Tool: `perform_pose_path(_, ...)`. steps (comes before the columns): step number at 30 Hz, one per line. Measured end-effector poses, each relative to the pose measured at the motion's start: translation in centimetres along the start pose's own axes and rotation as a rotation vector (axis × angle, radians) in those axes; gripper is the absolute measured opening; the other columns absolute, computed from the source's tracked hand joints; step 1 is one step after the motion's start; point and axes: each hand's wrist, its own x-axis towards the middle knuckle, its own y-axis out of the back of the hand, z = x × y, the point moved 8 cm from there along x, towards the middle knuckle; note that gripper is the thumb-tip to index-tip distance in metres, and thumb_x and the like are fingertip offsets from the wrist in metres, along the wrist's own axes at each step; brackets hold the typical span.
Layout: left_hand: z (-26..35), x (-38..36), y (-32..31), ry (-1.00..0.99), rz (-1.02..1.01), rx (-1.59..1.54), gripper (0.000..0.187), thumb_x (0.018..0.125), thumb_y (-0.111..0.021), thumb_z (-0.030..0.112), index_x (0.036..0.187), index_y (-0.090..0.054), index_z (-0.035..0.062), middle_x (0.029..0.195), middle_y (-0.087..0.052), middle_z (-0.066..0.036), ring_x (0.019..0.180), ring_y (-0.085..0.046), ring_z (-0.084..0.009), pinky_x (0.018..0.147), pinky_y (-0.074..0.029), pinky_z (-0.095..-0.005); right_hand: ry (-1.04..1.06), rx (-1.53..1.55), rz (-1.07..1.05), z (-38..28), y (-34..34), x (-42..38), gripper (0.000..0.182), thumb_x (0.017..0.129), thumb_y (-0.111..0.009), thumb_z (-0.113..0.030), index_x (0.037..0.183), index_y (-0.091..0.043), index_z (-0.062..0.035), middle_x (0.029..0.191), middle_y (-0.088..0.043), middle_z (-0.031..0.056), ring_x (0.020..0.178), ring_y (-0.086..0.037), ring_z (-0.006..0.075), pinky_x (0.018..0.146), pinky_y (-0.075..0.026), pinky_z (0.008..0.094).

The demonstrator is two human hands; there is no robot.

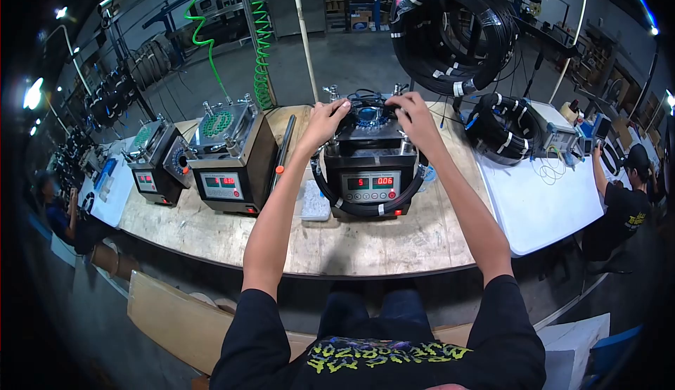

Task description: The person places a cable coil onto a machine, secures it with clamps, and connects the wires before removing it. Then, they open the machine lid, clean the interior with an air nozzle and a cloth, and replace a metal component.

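Observation:
Both my hands are over the top of a steel machine (370,161) whose red display reads 5 and 0.06. My left hand (328,124) is closed, its fingers together at the left side of the machine's top; what they hold is too small to make out. At the right side my right hand (413,114) has bent fingers at thin black cable ends; its grip is unclear. Between the hands lies a dark round fixture (367,115) with a bluish centre. A black cable loop (381,209) with white tape hangs round the machine's front.
Two similar machines (235,158) (156,163) stand on the left of the wooden bench (422,246). Beside my machine is a clear tray (315,201). Cable coils (500,128) and a grey device (555,131) are at right. One person (626,203) is far right, another (60,211) far left.

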Motion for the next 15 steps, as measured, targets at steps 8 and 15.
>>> perform_pose_path(8, 1.5, -0.8, 0.5, 0.005, 0.046, 0.050, 0.054, 0.105, -0.054, 0.048, 0.137, -0.066, 0.0065, 0.106, -0.055, -0.020, 0.109, -0.054, -0.0323, 0.101, -0.042, -0.0368, 0.182, -0.598, -0.228, -3.6, -2.0, 0.7, 0.042, 0.082, -0.071, -0.003, 0.121, -0.074, -0.0185, 0.137, -0.052, 0.0175, 0.113, -0.059, 0.0339, 0.094, -0.051, 0.0462)
perform_pose_path(15, 4.1, -1.8, 1.5, -0.258, 0.157, 0.015, 0.041, 0.104, -0.057, 0.026, 0.142, -0.059, 0.0092, 0.130, -0.056, -0.018, 0.125, -0.051, -0.0355, 0.111, -0.039, -0.0435, 0.435, -0.387, -0.074, -6.0, -2.0, 1.7, 0.018, 0.083, -0.078, -0.010, 0.099, -0.075, -0.0044, 0.125, -0.058, 0.0144, 0.112, -0.060, 0.0321, 0.096, -0.049, 0.0435)
